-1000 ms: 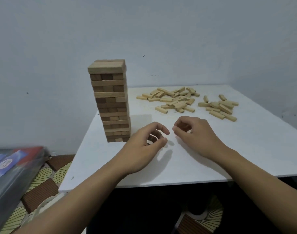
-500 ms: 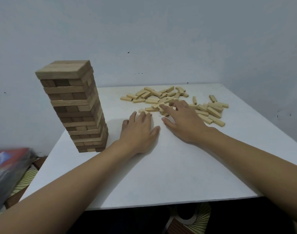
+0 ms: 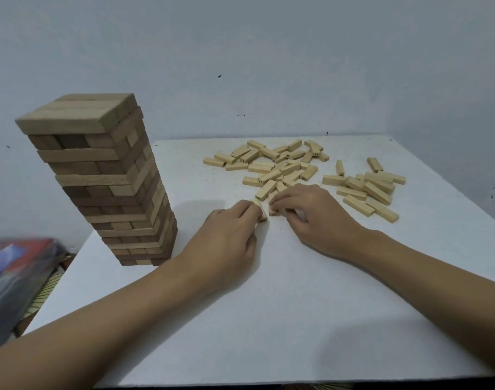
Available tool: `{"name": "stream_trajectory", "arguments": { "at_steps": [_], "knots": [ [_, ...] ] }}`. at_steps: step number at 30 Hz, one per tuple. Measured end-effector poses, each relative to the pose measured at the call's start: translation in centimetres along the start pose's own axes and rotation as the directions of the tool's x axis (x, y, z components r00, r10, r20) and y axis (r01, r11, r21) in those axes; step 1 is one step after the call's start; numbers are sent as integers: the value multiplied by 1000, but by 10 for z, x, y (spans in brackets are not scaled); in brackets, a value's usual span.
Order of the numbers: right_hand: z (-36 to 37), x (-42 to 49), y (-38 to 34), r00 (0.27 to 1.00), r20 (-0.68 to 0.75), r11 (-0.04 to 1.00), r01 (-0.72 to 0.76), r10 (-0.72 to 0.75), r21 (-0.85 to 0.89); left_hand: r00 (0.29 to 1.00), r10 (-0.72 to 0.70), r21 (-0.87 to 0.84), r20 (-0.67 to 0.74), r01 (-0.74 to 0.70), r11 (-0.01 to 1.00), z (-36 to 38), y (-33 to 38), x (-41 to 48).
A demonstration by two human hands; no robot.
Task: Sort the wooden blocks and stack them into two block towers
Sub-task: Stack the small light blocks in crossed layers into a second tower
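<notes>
Two bare forearms reach in from the near edge over the white table (image 3: 269, 319). Off the table at the lower left lies a blurred red and blue package (image 3: 15, 277). The left hand (image 3: 226, 237) rests knuckles up near the table's middle, its fingers curled round a pale block (image 3: 262, 214) whose tip shows past the fingertips. Just beside it, the right hand (image 3: 316, 218) has its fingers bent down and pinches a second block (image 3: 275, 211) at its end. The two blocks sit close together between the hands; whether they touch I cannot tell. To the left, near the table's left edge, a tall tower (image 3: 100, 178) of darker and lighter wooden blocks stands upright in crossed layers. Beyond the hands a loose heap (image 3: 277, 164) of pale blocks lies scattered, its nearest pieces just at the right hand's fingertips. A smaller cluster (image 3: 367, 190) of the same pale blocks lies apart to the right. A plain grey-blue wall (image 3: 240, 52) stands behind
</notes>
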State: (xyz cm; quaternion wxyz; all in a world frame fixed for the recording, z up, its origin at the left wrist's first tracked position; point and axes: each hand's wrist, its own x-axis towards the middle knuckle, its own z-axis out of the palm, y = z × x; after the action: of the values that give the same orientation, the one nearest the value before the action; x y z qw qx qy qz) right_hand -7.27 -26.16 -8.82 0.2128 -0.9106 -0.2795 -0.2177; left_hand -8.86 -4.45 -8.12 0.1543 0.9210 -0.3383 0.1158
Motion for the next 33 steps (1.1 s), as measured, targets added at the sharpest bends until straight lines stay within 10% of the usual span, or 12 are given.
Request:
{"name": "stream_trajectory", "arguments": {
  "at_steps": [8,18,33],
  "knots": [
    [-7,5,2,995,-51,951,-70,89,301,999,20,-44,32,-19,999,-7,-1,-12],
    [-4,2,25,980,67,981,-188,190,-39,998,19,-12,59,-18,1000,-3,-4,-16],
    [-18,-3,12,996,82,968,-49,30,247,996,-26,-76,88,32,997,-1,-6,-18]
  ]
}}
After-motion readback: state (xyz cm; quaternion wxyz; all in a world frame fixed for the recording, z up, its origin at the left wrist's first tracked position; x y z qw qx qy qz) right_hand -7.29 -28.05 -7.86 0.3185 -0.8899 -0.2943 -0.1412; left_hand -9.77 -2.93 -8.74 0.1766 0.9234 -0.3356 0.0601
